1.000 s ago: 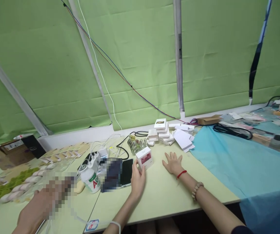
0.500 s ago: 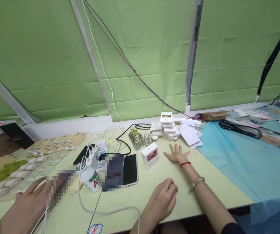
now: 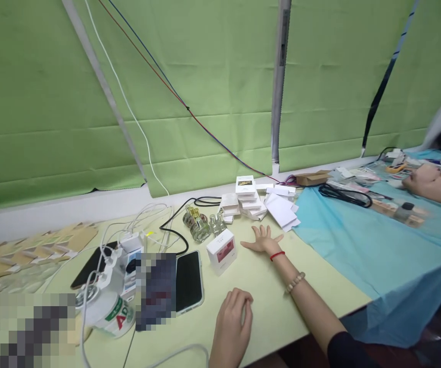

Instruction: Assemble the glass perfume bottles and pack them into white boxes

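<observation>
My right hand (image 3: 263,243) lies palm down on the pale yellow table (image 3: 266,291), fingers spread and nothing in it. A small white box (image 3: 220,253) with a dark red picture stands upright just left of it, apart from the fingers. Nearer the front edge, my left hand (image 3: 233,319) rests with its fingers loosely curled together and the thumb close to them; no object shows in it. Behind the white box stand several small glass bottles (image 3: 199,230), some with gold-coloured tops. A stack of white boxes (image 3: 246,190) is beyond my right hand, beside folded white cartons (image 3: 282,209).
A phone (image 3: 189,281), a white bottle (image 3: 109,312) with red letters, and a power strip (image 3: 113,268) with white cables lie to the left. Blue sheeting (image 3: 343,245) covers the right side. At far right another person's hands (image 3: 431,181) work among clutter.
The view has swung right, so things sit further left. My left hand's fingers have loosened and turned a little. Another person's hands have come into view at far right; my right hand stays spread.
</observation>
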The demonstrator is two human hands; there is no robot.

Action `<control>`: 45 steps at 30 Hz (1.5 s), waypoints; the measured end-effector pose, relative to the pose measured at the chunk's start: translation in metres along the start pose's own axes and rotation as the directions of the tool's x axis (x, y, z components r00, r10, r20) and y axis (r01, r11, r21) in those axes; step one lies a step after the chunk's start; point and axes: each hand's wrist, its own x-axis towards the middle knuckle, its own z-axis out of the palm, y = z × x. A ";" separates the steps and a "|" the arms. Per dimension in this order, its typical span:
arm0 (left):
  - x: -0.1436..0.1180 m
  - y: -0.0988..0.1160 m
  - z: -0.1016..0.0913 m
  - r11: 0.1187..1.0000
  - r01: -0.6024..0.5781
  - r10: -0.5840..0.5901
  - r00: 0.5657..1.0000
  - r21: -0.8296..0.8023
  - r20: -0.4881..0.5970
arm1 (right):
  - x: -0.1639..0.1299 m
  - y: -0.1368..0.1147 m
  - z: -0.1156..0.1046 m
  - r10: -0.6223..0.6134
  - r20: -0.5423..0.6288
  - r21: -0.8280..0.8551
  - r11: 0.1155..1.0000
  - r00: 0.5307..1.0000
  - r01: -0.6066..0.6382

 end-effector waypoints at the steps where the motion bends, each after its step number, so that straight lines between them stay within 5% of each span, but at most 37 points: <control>1: 0.001 0.000 0.001 1.000 -0.001 0.001 1.000 0.006 0.004 | 0.002 0.000 0.001 -0.003 -0.006 0.000 1.000 1.000 0.003; 9: 0.005 0.002 -0.006 0.986 0.140 -0.138 0.990 -0.093 0.027 | 0.012 0.005 0.001 -0.067 0.004 -0.010 0.998 0.998 0.067; 22: 0.007 -0.016 -0.002 0.951 0.278 -0.294 0.948 -0.134 -0.121 | 0.009 -0.001 0.023 -0.165 -0.305 -0.011 0.985 0.938 0.170; 27: 0.010 -0.020 -0.001 0.954 0.295 -0.299 0.938 -0.053 -0.174 | 0.002 -0.007 0.025 -0.196 -0.355 -0.045 0.980 0.914 0.193; 32: 0.019 -0.031 0.002 0.864 0.473 -0.411 0.861 0.173 -0.298 | -0.003 -0.011 0.026 -0.214 -0.342 -0.040 0.976 0.915 0.214; 39: 0.017 -0.030 -0.003 0.873 0.480 -0.449 0.860 0.084 -0.244 | 0.001 -0.015 0.032 -0.187 -0.414 -0.028 0.981 0.891 0.193; 45: 0.010 -0.029 0.001 0.889 0.457 -0.433 0.837 -0.007 -0.335 | 0.002 -0.020 0.046 -0.160 -0.552 -0.053 0.986 0.819 0.157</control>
